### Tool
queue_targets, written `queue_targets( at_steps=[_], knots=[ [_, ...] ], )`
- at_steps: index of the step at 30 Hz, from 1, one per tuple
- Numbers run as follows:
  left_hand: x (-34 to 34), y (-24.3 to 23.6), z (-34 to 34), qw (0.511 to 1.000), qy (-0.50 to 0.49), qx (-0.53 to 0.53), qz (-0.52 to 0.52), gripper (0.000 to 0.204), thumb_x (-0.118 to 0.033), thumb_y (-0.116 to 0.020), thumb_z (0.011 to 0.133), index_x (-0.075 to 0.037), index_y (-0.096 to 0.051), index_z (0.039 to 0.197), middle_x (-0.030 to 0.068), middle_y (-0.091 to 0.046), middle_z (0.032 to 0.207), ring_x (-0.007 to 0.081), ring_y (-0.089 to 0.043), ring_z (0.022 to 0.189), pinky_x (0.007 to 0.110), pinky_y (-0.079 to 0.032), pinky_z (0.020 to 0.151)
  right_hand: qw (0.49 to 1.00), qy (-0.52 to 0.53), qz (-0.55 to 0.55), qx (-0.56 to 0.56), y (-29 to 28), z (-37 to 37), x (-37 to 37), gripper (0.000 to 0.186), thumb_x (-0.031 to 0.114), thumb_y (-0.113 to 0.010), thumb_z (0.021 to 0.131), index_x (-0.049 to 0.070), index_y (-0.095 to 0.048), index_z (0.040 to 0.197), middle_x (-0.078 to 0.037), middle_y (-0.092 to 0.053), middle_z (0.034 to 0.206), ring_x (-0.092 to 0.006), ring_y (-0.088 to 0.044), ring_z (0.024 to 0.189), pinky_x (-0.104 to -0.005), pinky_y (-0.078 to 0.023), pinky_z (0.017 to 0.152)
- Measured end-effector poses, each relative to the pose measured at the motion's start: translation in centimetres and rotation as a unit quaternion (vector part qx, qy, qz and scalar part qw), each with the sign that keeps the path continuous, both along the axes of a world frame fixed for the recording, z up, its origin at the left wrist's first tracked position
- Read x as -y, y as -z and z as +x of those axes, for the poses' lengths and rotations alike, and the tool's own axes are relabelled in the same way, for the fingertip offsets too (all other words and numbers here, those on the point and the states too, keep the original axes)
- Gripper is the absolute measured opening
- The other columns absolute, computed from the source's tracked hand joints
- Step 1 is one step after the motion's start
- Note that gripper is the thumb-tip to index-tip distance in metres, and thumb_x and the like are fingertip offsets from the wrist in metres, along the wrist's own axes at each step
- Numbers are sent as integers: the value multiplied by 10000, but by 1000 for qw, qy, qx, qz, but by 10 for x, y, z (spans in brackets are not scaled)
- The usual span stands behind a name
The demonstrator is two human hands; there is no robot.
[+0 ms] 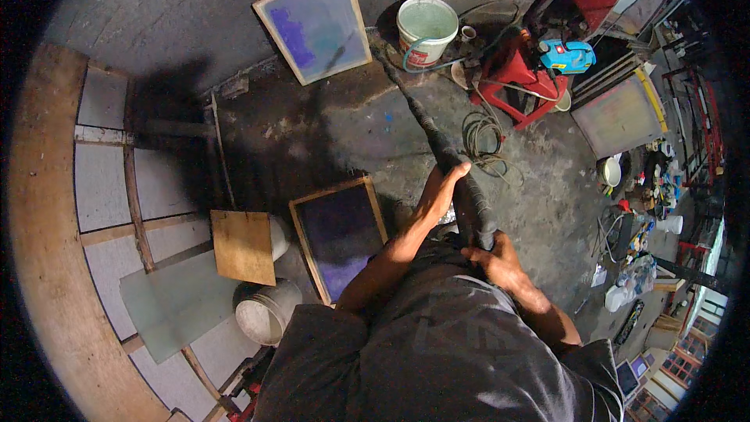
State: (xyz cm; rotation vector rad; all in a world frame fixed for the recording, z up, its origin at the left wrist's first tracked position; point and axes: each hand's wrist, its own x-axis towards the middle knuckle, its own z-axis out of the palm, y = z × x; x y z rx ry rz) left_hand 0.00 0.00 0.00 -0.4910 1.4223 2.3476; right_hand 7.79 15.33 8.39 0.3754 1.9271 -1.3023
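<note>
A long black spray wand (pixel 431 126) slants from my waist toward the far wall. My left hand (pixel 442 191) is wrapped round its middle, the thumb lying on top. Closer to my body, my right hand (pixel 500 262) grips the thick rear end. The wand's thin tip points toward the foot of a wood-framed printing screen (pixel 320 31), which leans on the wall with a violet patch on its left half. A second screen (pixel 332 223), dark with violet at its lower part, stands left of my left forearm.
Behind the wand sits a white bucket (pixel 426 25) of water. A blue pressure washer (pixel 564 56) rests on a red stool (pixel 522 82), with a coiled hose (pixel 483 137) on the floor. At left are a tipped bucket (pixel 264 316), a wooden board (pixel 243 248) and a glass sheet (pixel 176 305).
</note>
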Motion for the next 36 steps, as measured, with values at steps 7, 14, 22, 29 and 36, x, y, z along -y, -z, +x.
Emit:
queue_targets(
  at_steps=[7, 14, 22, 29, 36],
  knots=[
    [-3, -1, 1, 1000, 1, -3, -12, 518, -413, -618, 795, 14, -528, 1073, 53, -536, 917, 168, -484, 848, 293, -391, 789, 998, 34, 40, -15, -20, -2, 7, 327, 152, -714, 718, -12, -577, 966, -105, -629, 878, -215, -570, 825, -345, -439, 771],
    [2, -4, -2, 1000, 1, -16, -6, 522, -410, -620, 795, 21, -532, 1076, 60, -545, 926, 170, -489, 854, 293, -397, 795, 999, 40, -19, -19, -11, -3, 8, 305, 134, -716, 721, -7, -571, 949, -88, -624, 867, -192, -563, 815, -334, -440, 758],
    [3, -9, -2, 1000, -8, 3, -2, 518, -402, -616, 798, 25, -532, 1077, 57, -549, 922, 172, -493, 849, 291, -400, 788, 1000, 25, 18, -7, -10, -4, 6, 319, 146, -720, 727, -1, -561, 962, -78, -612, 871, -192, -552, 803, -327, -440, 756],
    [5, -8, -4, 1000, -2, -11, -15, 507, -403, -617, 800, 19, -535, 1069, 51, -548, 920, 167, -492, 852, 294, -399, 791, 999, 33, 13, -34, 4, 0, 1, 307, 157, -719, 725, 5, -569, 944, -77, -614, 851, -186, -551, 790, -320, -434, 738],
    [5, -9, -5, 1000, -6, -10, -1, 466, -390, -619, 803, 10, -537, 1028, 37, -530, 891, 151, -481, 824, 280, -398, 761, 1000, -7, 6, -30, -6, -7, 5, 252, 125, -705, 720, 8, -586, 908, -54, -608, 817, -168, -538, 773, -308, -424, 723]
  ],
)
